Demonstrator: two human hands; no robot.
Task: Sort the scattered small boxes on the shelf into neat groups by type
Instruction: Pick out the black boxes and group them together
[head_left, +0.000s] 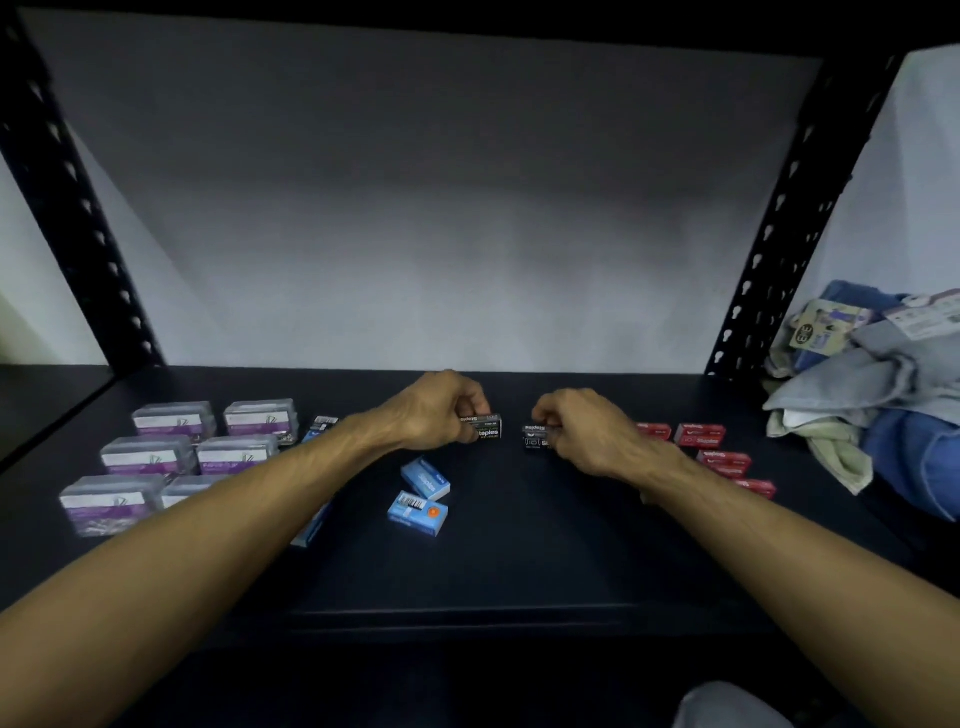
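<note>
On the dark shelf (519, 561), my left hand (441, 410) grips a black staples box (485, 427) near the back middle. My right hand (587, 428) grips another black staples box (536, 437) just to its right; the two boxes are apart. Two blue staples boxes (425, 478) (418, 513) lie loose in front of my hands. Another blue box (311, 525) is partly hidden under my left forearm. Several clear purple-labelled boxes (148, 454) stand in rows at the left. Several red staples boxes (701, 435) are grouped at the right.
A small dark box (321, 426) lies behind my left forearm by the purple boxes. A pile of folded cloths with tags (878, 395) fills the right end. Black perforated uprights (769, 244) (78, 218) frame the shelf, with a pale back wall behind.
</note>
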